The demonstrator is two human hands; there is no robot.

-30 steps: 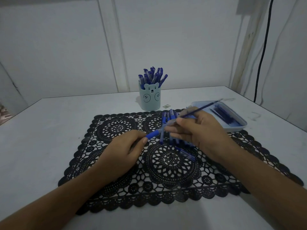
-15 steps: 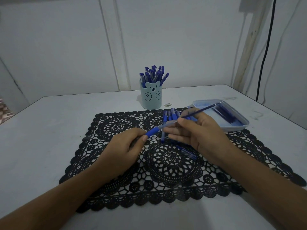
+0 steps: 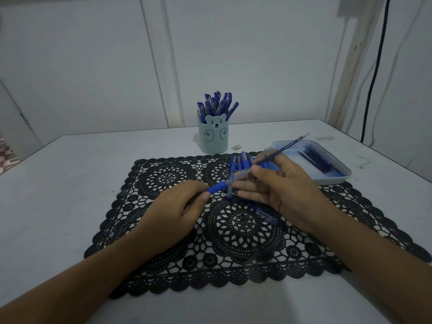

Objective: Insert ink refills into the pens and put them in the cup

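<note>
1. Left hand (image 3: 177,213) is gripping the pen barrel (image 3: 217,187), whose long axis is running from 8 to 2 o'clock
2. Right hand (image 3: 287,190) is pinching the ink refill (image 3: 282,149), which is lying in line with the barrel, tip toward 2 o'clock

Pen barrel (image 3: 217,187): rear end buried inside the left hand (image 3: 173,213).
Ink refill (image 3: 282,148): lower end hidden in the right hand's (image 3: 280,190) pinch.
Loose pens (image 3: 242,161): partly behind the right hand, count unclear.
Tray (image 3: 336,181) contents: dark blur.
Scrap (image 3: 236,147) beside cup (image 3: 212,139): too small to identify.
</note>
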